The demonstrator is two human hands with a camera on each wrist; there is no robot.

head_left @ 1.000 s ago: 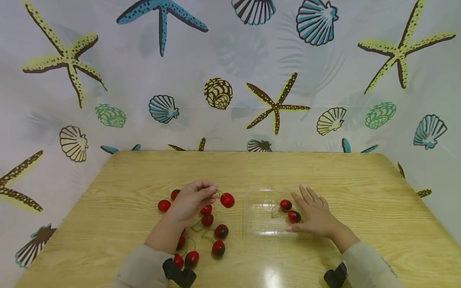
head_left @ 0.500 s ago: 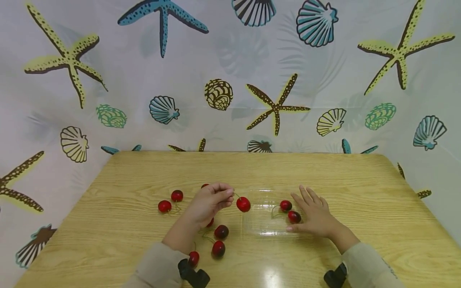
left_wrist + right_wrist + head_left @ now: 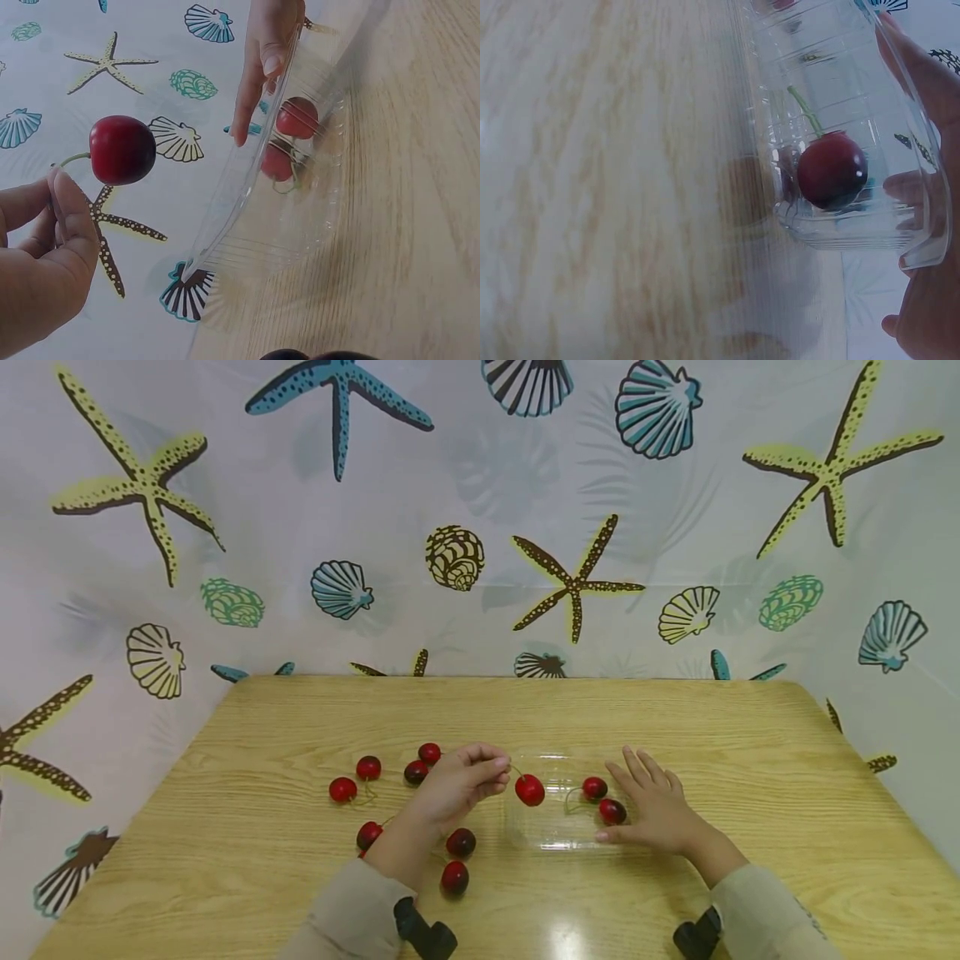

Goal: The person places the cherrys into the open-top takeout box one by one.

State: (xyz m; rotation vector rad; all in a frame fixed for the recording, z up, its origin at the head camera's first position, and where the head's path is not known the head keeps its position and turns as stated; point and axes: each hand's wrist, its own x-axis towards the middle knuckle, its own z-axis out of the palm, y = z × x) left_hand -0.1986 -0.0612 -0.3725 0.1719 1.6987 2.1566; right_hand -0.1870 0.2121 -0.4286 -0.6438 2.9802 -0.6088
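Note:
My left hand (image 3: 459,787) pinches a red cherry (image 3: 529,791) by the tip of its green stem. The fruit hangs over the left part of a clear plastic container (image 3: 534,827). Two dark red cherries lie inside, a farther one (image 3: 595,788) and a nearer one (image 3: 612,812), toward the container's right end. With fingers spread, my right hand (image 3: 658,808) rests against that right end. In the right wrist view, its fingers reach along the outside of the clear wall, close to a cherry (image 3: 832,171) with its stem showing.
Several loose cherries lie left of the container on the wooden table (image 3: 735,718), among them one at the far left (image 3: 342,789) and one near the front (image 3: 454,878). My left forearm hides some of them. A cloth with printed shells and starfish (image 3: 390,527) stands behind.
My left hand has carried the cherry rightward, from beside the container to over its left part. Some loose cherries have come out from behind that hand. The right hand stays put.

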